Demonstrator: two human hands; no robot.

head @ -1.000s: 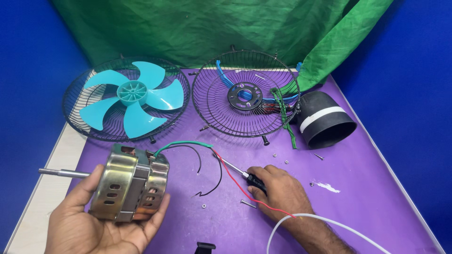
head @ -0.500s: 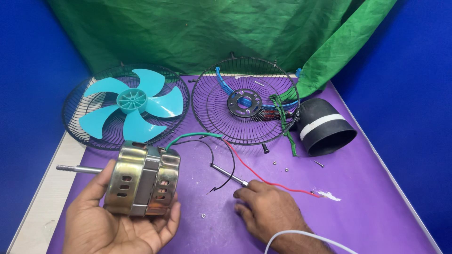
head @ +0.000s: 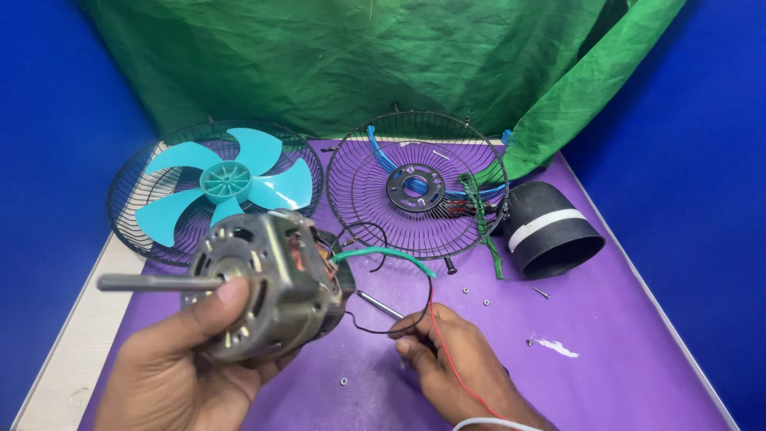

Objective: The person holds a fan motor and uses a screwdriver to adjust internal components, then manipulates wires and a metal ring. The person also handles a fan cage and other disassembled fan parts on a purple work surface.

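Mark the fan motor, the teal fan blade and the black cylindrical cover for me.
fan motor [head: 267, 287], head view, on its metal casing, held in the left hand.
teal fan blade [head: 226, 179], head view, on its centre hub.
black cylindrical cover [head: 550, 227], head view, on its white band.

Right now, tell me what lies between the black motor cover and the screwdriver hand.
In the head view, between the black motor cover and the right hand: bare purple cloth with small loose screws.
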